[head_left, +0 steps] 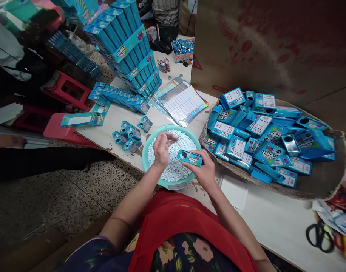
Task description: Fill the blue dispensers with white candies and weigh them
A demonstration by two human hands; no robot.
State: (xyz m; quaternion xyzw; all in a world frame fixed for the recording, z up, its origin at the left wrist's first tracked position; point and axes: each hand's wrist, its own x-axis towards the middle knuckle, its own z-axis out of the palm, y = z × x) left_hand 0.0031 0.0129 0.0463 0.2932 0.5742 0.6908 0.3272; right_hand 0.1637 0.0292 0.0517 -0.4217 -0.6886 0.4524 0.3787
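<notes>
My right hand [204, 168] grips a small blue candy box [193, 158] by its right end, thumb and fingers on its sides. A round hole in the box's near-left end faces up, with something white showing in it. Left of the box, my left hand [161, 150] is cupped with its fingers curled; its palm is hidden, so I cannot see what lies in it. Both hands are over a turquoise basin [146, 158] filled with small white candies [180, 172].
A cardboard tray [335, 181] heaped with blue boxes stands right. Several small boxes [130, 134] sit left of the basin, near a tall stack of display cartons [124, 49]. Shiny sheets [181, 104] lie behind. Scissors [320, 232] rest at the lower right. Another person's hand [8, 140] shows far left.
</notes>
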